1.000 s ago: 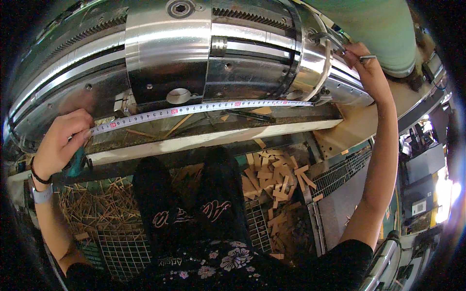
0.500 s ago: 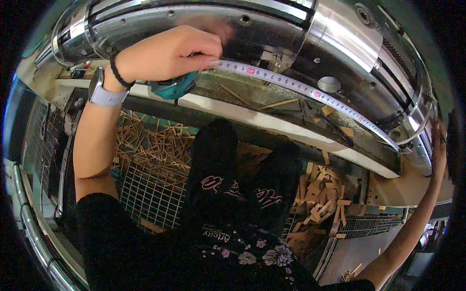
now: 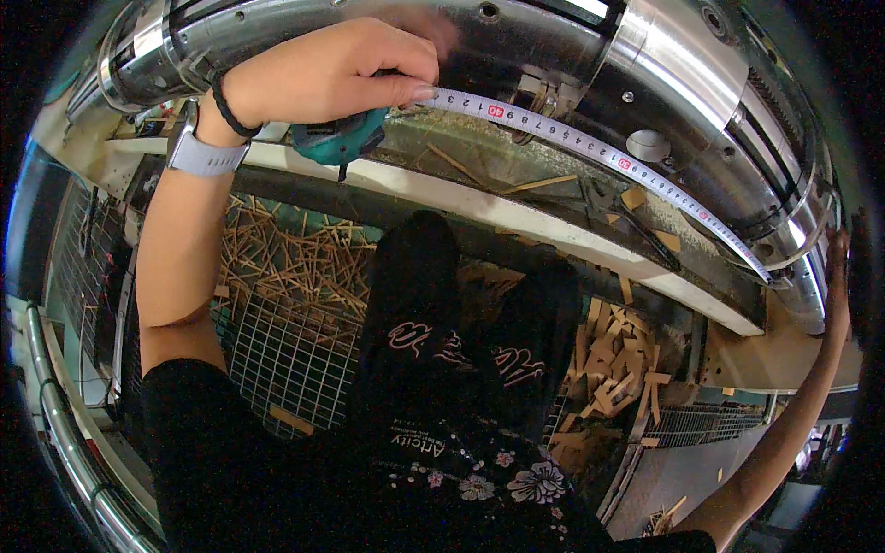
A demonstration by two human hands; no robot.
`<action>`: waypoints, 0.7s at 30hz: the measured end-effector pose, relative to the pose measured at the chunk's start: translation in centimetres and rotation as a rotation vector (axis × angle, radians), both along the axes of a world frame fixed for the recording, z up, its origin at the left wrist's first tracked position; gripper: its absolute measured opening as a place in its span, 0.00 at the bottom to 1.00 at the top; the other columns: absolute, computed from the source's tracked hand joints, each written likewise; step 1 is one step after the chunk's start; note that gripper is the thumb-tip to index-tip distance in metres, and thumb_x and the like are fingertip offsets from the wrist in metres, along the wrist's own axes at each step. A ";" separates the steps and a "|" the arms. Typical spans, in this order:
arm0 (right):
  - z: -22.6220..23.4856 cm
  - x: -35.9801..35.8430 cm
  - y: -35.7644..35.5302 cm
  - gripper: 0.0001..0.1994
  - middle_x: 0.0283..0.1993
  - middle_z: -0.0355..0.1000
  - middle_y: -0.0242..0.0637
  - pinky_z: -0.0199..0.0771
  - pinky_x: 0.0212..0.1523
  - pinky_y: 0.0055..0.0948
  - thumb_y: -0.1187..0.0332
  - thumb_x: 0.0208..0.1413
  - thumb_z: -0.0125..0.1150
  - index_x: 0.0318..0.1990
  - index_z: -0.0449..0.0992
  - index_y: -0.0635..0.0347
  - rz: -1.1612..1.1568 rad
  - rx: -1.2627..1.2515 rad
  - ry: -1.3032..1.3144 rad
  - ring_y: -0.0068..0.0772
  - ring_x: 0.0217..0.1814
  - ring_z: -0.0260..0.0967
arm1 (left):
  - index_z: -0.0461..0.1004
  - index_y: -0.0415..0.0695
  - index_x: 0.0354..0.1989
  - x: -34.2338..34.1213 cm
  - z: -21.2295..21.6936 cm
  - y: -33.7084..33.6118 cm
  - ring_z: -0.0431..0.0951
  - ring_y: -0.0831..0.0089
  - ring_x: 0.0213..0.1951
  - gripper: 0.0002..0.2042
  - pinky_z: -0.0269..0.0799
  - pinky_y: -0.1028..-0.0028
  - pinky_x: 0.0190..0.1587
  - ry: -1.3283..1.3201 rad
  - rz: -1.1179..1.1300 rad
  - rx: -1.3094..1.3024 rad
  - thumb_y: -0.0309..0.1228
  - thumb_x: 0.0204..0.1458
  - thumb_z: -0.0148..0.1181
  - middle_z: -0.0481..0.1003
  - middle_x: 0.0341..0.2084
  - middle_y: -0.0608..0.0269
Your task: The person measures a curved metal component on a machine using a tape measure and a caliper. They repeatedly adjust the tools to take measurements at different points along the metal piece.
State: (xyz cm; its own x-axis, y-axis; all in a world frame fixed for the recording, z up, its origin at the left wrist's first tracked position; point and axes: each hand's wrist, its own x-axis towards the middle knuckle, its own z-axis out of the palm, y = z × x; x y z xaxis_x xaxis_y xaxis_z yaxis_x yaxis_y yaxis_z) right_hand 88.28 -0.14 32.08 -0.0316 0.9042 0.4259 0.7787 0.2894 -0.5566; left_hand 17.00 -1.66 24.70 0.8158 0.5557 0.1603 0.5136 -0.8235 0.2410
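A tape measure with a teal case (image 3: pixel 332 140) hangs beneath my left hand (image 3: pixel 355 74), whose thumb and fingers are pinched on the start of its pulled-out blade. The white blade (image 3: pixel 590 147) stretches rightward in a slight curve along the front of a long metal cylinder (image 3: pixel 682 74). Its far end lies by the metal collar at the cylinder's right. My right hand (image 3: pixel 837 247) is at the far right edge beside that collar. It is dim there, and its fingers cannot be made out.
A pale machine beam (image 3: pixel 498 217) runs across below the cylinder. Thin wood strips (image 3: pixel 286 263) lie on and around a wire grid (image 3: pixel 290 355) at lower left. Small flat wood pieces (image 3: pixel 613 359) are heaped right of my legs. A metal rail (image 3: pixel 69 433) curves along the left.
The whole view has shifted a little, so the cylinder, tape and left hand sit slightly higher and further right. My left hand keeps its pinch at the same part of the blade.
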 end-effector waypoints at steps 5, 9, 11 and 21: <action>0.0 -0.2 0.5 0.28 0.66 0.47 0.44 0.40 0.66 0.30 0.55 0.62 0.39 0.63 0.48 0.65 -0.011 -0.011 -0.012 0.34 0.69 0.42 | 0.63 0.34 0.27 1.0 -0.5 0.0 0.66 0.60 0.30 0.11 0.63 0.70 0.38 -0.202 -0.150 0.028 0.31 0.55 0.48 0.65 0.25 0.56; 0.2 0.7 0.2 0.28 0.65 0.50 0.44 0.41 0.66 0.30 0.54 0.61 0.41 0.62 0.50 0.64 -0.057 0.035 -0.042 0.34 0.68 0.44 | 0.62 0.35 0.26 2.8 1.4 -2.6 0.65 0.61 0.30 0.11 0.63 0.70 0.39 -0.124 -0.031 0.061 0.31 0.55 0.47 0.64 0.24 0.56; -0.2 -1.9 -0.1 0.21 0.57 0.60 0.41 0.53 0.59 0.25 0.62 0.61 0.43 0.57 0.59 0.65 -0.075 0.117 -0.038 0.29 0.59 0.55 | 0.61 0.35 0.26 3.0 1.1 -3.0 0.64 0.61 0.29 0.11 0.63 0.70 0.39 -0.130 0.069 0.054 0.31 0.55 0.47 0.64 0.24 0.57; 0.0 -0.6 0.0 0.17 0.51 0.67 0.34 0.60 0.47 0.15 0.65 0.61 0.44 0.54 0.65 0.63 -0.002 0.091 -0.046 0.19 0.47 0.62 | 0.61 0.35 0.26 1.1 0.1 -1.1 0.64 0.61 0.29 0.11 0.63 0.69 0.39 -0.134 -0.015 0.079 0.31 0.55 0.47 0.64 0.24 0.56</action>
State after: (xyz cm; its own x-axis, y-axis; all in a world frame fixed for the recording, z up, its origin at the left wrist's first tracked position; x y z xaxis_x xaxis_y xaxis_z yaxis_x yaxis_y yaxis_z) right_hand 87.68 -0.09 32.08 -0.0508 0.8619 0.5045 0.8035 0.3353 -0.4919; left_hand 18.14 -2.80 24.77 0.7923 0.5250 0.3110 0.4687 -0.8499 0.2406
